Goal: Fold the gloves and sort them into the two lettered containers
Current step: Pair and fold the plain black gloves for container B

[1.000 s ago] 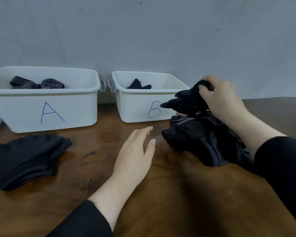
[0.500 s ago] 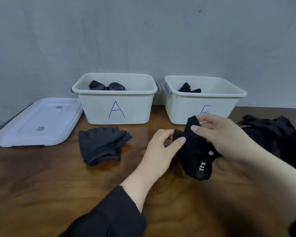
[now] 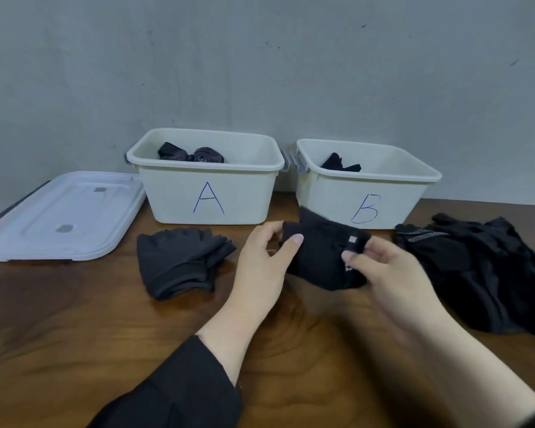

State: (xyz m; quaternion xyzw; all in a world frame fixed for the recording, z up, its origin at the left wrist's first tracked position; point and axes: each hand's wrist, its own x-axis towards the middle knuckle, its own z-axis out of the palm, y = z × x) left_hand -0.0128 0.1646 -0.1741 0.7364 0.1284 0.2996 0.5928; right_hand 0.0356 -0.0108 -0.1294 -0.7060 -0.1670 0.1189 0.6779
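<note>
Both hands hold one black glove (image 3: 323,257) between them, in front of the container marked B (image 3: 365,193). The left hand (image 3: 261,267) pinches the glove's left edge, thumb on top and fingers curled behind. The right hand (image 3: 389,273) pinches its right side near a small grey tag, fingers curled over the fabric; this hand is somewhat blurred. Whether the glove touches the wooden table (image 3: 74,335) cannot be told.

Just left of the left hand lies a stack of dark grey fingerless gloves (image 3: 179,262), and beyond it stands the container marked A (image 3: 207,183), with patterned gloves inside. To the right of the right hand lies a loose heap of black gloves (image 3: 482,267). Container B holds one dark item. Far left of the hands rests a white lid (image 3: 59,217).
</note>
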